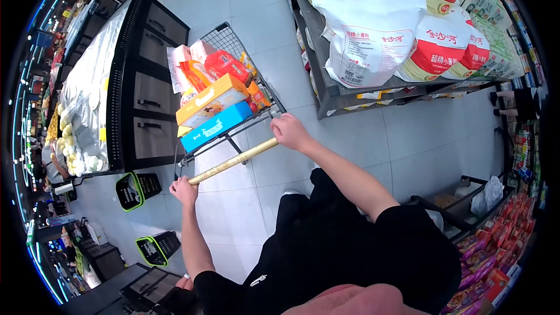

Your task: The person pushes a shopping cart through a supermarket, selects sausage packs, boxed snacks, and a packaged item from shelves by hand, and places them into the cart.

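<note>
My left hand (184, 191) is closed around the left end of the yellowish handle (233, 161) of a shopping cart (220, 37). At the other end, my right hand (290, 132) grips the same bar, fingers wrapped over it. The wire basket in front of the bar is loaded with packaged goods. Nearest the handle lies a blue box (216, 126), with an orange-and-white box (213, 102) beside it. Farther in are a red package (227, 66), an orange package (196, 74) and pale pink packages (202, 51).
Large flour bags (373, 35) are piled on a dark shelf (332, 96) to the right. A black produce stand (153, 90) runs along the left. Two black-and-green shopping baskets (137, 191) sit on the floor. Another person's hand (185, 283) shows at lower left. Red packets (496, 239) fill the lower-right shelf.
</note>
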`<state>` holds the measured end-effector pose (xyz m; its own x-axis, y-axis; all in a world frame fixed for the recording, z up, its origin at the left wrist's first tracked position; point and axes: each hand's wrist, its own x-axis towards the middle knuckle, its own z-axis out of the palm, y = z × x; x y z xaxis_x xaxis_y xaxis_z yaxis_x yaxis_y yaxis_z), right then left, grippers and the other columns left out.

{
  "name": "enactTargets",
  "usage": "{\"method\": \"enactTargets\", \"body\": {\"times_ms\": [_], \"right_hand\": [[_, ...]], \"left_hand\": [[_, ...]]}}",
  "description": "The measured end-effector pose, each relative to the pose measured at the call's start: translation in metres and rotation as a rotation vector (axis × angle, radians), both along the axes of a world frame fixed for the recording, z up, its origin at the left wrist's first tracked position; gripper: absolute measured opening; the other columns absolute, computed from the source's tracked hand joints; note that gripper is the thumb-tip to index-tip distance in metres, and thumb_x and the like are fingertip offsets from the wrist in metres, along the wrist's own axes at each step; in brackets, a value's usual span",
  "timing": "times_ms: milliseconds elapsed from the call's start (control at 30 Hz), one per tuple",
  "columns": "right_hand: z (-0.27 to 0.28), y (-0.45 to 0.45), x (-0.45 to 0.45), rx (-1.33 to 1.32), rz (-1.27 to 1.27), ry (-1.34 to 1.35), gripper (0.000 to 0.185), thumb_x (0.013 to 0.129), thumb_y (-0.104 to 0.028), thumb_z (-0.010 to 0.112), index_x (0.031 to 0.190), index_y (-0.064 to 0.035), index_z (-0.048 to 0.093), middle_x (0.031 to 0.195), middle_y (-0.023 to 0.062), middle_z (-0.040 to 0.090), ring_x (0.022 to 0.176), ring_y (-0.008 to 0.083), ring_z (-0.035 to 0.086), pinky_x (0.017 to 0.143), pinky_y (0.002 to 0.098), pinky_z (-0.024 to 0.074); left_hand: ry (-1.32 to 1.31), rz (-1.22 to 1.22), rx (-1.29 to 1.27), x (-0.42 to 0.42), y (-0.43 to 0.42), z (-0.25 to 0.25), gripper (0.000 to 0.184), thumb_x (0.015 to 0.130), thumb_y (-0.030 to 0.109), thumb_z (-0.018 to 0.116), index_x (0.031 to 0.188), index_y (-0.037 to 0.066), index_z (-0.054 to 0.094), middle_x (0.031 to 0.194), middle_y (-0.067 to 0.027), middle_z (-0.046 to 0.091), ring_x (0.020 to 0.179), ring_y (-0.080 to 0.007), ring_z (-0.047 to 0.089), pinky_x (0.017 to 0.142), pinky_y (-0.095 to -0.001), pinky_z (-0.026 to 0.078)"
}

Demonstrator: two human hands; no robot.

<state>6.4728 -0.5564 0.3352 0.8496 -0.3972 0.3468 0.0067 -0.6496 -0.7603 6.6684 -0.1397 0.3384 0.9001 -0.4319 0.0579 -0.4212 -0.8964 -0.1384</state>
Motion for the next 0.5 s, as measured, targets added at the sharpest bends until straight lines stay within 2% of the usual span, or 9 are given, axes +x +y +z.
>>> {"method": "enactTargets", "body": {"times_ms": [100, 167, 233, 267, 300, 367, 400, 433, 500], "right_hand": [[-0.005, 0.005, -0.004, -0.007, -0.012, -0.021, 0.006, 0.080, -0.010, 0.058, 0.075, -0.0075, 0.061, 0.068, 0.0128, 0.062, 0.074, 0.0338, 0.061, 0.075, 0.0442, 0.0480], [-0.007, 0.010, -0.004, -0.002, 0.005, -0.012, 0.005, 0.080, -0.009, 0.058, 0.076, -0.0076, 0.060, 0.066, 0.0127, 0.061, 0.073, 0.0329, 0.061, 0.077, 0.0433, 0.0478], [-0.003, 0.014, -0.006, -0.008, -0.005, -0.010, 0.005, 0.081, -0.009, 0.057, 0.076, -0.0074, 0.060, 0.066, 0.0122, 0.061, 0.073, 0.0319, 0.061, 0.078, 0.0422, 0.0475], [-0.002, 0.017, -0.009, -0.012, -0.009, 0.000, 0.006, 0.081, -0.009, 0.057, 0.077, -0.0072, 0.060, 0.067, 0.0119, 0.061, 0.073, 0.0315, 0.061, 0.079, 0.0418, 0.0474], [-0.001, 0.022, -0.011, -0.014, -0.011, 0.006, 0.006, 0.081, -0.009, 0.057, 0.077, -0.0070, 0.060, 0.068, 0.0117, 0.061, 0.073, 0.0310, 0.061, 0.079, 0.0414, 0.0473], [-0.003, 0.030, -0.019, -0.027, -0.057, 0.000, 0.006, 0.081, -0.009, 0.056, 0.077, -0.0073, 0.060, 0.069, 0.0115, 0.061, 0.073, 0.0307, 0.060, 0.079, 0.0413, 0.0474], [-0.004, 0.036, -0.021, -0.034, -0.085, 0.011, 0.006, 0.081, -0.010, 0.057, 0.077, -0.0075, 0.060, 0.069, 0.0115, 0.061, 0.073, 0.0305, 0.060, 0.079, 0.0414, 0.0474], [-0.005, 0.043, -0.023, -0.042, -0.117, 0.025, 0.006, 0.081, -0.010, 0.057, 0.077, -0.0078, 0.061, 0.069, 0.0115, 0.061, 0.074, 0.0304, 0.060, 0.079, 0.0415, 0.0474], [-0.008, 0.055, -0.024, -0.051, -0.158, 0.023, 0.006, 0.081, -0.010, 0.057, 0.077, -0.0079, 0.061, 0.069, 0.0115, 0.062, 0.074, 0.0307, 0.060, 0.079, 0.0416, 0.0473]], "left_hand": [[0.149, 0.034, 0.092, 0.004, -0.003, 0.012, 0.028, 0.074, 0.037, 0.075, 0.084, 0.012, 0.068, 0.094, -0.0069, 0.067, 0.101, -0.0268, 0.056, 0.105, -0.0481, 0.029], [0.144, -0.008, 0.091, 0.012, -0.005, 0.020, 0.029, 0.075, 0.038, 0.074, 0.083, 0.011, 0.071, 0.089, -0.0088, 0.070, 0.097, -0.0263, 0.059, 0.105, -0.0473, 0.030], [0.250, -0.013, 0.191, 0.020, -0.007, 0.032, 0.030, 0.075, 0.038, 0.074, 0.084, 0.010, 0.074, 0.086, -0.0116, 0.071, 0.093, -0.0278, 0.063, 0.107, -0.0478, 0.030], [0.233, -0.085, 0.208, 0.030, 0.001, 0.025, 0.032, 0.076, 0.041, 0.072, 0.082, 0.009, 0.076, 0.080, -0.0144, 0.072, 0.086, -0.0295, 0.067, 0.112, -0.0491, 0.027], [0.228, -0.101, 0.204, 0.032, -0.003, 0.030, 0.032, 0.076, 0.041, 0.072, 0.082, 0.009, 0.076, 0.080, -0.0144, 0.072, 0.086, -0.0295, 0.067, 0.112, -0.0491, 0.027], [0.336, -0.180, 0.336, 0.033, -0.005, 0.039, 0.036, 0.077, 0.044, 0.068, 0.080, 0.009, 0.076, 0.078, -0.0154, 0.071, 0.082, -0.0307, 0.069, 0.116, -0.0497, 0.021], [0.338, -0.263, 0.317, 0.040, 0.002, 0.033, 0.037, 0.077, 0.045, 0.066, 0.078, 0.009, 0.076, 0.076, -0.0151, 0.071, 0.078, -0.0310, 0.069, 0.118, -0.0501, 0.017], [0.331, -0.352, 0.302, 0.045, 0.006, 0.027, 0.033, 0.077, 0.042, 0.067, 0.080, 0.010, 0.077, 0.078, -0.0145, 0.071, 0.077, -0.0303, 0.069, 0.118, -0.0484, 0.020], [0.318, -0.503, 0.136, 0.053, 0.015, 0.027, 0.028, 0.075, 0.038, 0.069, 0.078, 0.011, 0.075, 0.079, -0.0148, 0.071, 0.076, -0.0318, 0.069, 0.105, -0.0451, 0.040]]}}
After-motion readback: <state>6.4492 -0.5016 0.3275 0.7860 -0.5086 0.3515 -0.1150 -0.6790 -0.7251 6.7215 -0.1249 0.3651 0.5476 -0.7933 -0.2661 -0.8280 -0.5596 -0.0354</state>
